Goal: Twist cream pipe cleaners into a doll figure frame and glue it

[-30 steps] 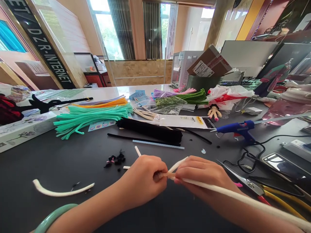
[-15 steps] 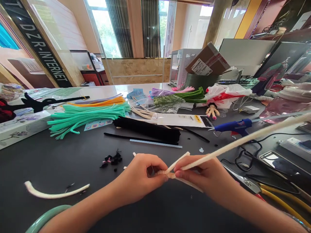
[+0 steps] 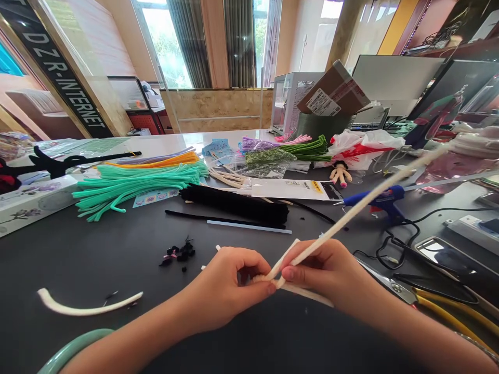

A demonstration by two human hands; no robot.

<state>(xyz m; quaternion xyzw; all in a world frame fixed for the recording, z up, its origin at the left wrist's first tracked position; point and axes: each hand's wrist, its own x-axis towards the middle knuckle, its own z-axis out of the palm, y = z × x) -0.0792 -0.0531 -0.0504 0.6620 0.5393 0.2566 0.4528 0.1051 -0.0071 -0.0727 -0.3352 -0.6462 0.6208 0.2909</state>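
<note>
- left hand (image 3: 234, 283) and right hand (image 3: 323, 272) together, both pinching white pipe cleaner (image 3: 362, 203) at the twist, keeps it tight
- long end slants up-right, clear of table
- scissors (image 3: 393, 287) just right of right hand, handy
- black bundle (image 3: 237, 205) beyond the hands

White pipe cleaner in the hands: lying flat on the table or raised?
Raised. The right hand and left hand pinch its near end; the white pipe cleaner slants up rightward over the glue gun.
</note>
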